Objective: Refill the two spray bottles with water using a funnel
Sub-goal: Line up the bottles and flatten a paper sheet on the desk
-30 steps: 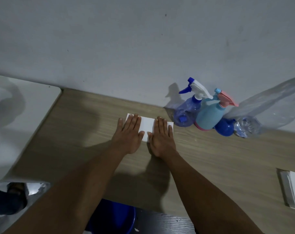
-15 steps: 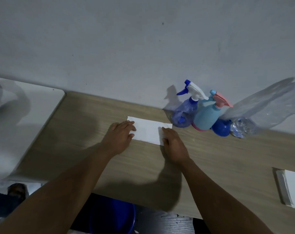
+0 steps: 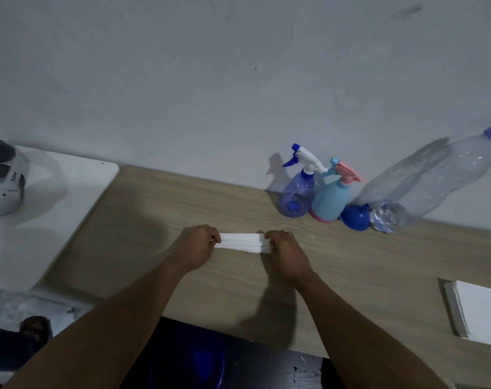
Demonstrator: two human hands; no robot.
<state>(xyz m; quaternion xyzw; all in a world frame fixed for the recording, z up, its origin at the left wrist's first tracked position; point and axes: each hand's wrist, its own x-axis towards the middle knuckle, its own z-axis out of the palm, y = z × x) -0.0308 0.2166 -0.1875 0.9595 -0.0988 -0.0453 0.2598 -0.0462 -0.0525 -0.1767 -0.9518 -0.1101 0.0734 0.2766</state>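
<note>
A pale wooden table (image 3: 182, 209) runs along a bare grey wall (image 3: 238, 80), with a white table (image 3: 70, 197) at its left end. At the back the violet spray bottle (image 3: 297, 195) and light-blue spray bottle (image 3: 331, 197) stand touching, with the blue funnel (image 3: 355, 217) and a clear water bottle (image 3: 435, 178) just beside them. Mid-table the left hand (image 3: 199, 245) and right hand (image 3: 287, 252) each pinch an end of a folded white paper (image 3: 241, 242); a white stack (image 3: 480, 310) is cut off at the right, and a blue tub (image 3: 199, 357) below the table is too dark to make out.

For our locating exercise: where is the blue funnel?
Head view, right side: the blue funnel lies by the wall, between the light-blue spray bottle and the clear water bottle.
</note>
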